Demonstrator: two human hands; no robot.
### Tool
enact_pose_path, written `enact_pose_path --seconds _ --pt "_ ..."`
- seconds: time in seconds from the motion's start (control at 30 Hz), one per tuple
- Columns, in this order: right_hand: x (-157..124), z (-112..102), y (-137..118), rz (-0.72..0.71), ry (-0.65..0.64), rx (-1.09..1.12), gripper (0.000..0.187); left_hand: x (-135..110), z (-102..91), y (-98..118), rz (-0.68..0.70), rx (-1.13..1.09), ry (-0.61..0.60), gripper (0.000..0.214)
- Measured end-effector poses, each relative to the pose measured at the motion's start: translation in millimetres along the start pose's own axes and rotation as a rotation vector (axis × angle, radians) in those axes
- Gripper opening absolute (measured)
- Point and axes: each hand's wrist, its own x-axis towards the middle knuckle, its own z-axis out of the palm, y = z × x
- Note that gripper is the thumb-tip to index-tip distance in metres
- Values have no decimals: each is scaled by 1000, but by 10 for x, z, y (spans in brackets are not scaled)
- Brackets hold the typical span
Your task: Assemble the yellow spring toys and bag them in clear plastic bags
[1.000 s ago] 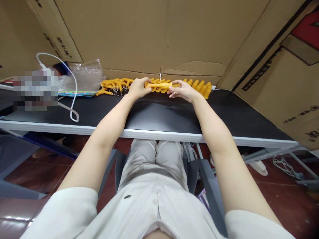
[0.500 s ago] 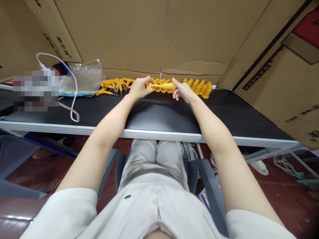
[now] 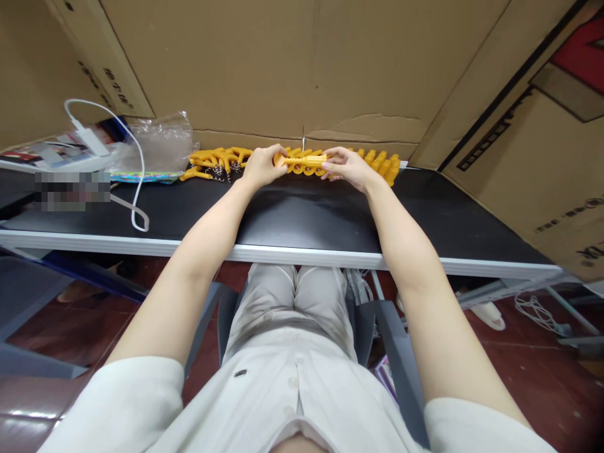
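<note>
Just above the black tabletop, both my hands hold a yellow plastic piece point(image 3: 309, 162) lying sideways, with a narrow shaft at its left and a thicker ribbed cylinder at its right. My left hand point(image 3: 262, 166) pinches the narrow end. My right hand point(image 3: 350, 168) closes its thumb and fingers on the thick end, partly hiding it. Behind and below the hands runs a row of yellow tubular parts point(image 3: 384, 165) with round openings facing me. Left of my left hand lies a pile of yellow branched parts point(image 3: 221, 157) with metal spirals sticking out of several.
At the left are a clear plastic bag point(image 3: 163, 145), a white cable point(image 3: 141, 170) and a blurred-out item. Tall cardboard panels point(image 3: 255, 69) stand along the back and right. A pale metal edge point(image 3: 306, 254) borders the black table point(image 3: 302, 220) in front of me.
My right hand's fingers, spread loosely beside the thick end before, have closed onto it. The left hand keeps its pinch almost in place. The view has shifted slightly.
</note>
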Motion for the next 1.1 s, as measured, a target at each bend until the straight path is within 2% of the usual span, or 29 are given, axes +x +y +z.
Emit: enact_pose_path --seconds 0.1,0.3,0.47,0.57,0.67,0.77,0.87,1.1 --pt "34 15 43 -3 0 -14 50 -9 -16 36 17 22 -3 26" --pt "60 93 68 73 35 -37 79 -16 1 49 97 26 25 24" --pt "87 124 84 115 78 -63 87 -10 26 31 105 -16 39 21" --pt "96 91 77 125 33 -73 83 -5 31 13 82 -30 38 21" --pt "73 39 55 65 -17 -64 63 -5 27 -1 60 -29 26 24" --pt "27 22 25 -20 -15 -51 50 -9 11 5 42 -22 4 26" --pt "-22 56 -18 -15 3 -57 43 -17 -13 32 26 -7 -11 27" --pt "-88 152 -127 47 29 -80 62 -44 -52 93 48 6 -8 25"
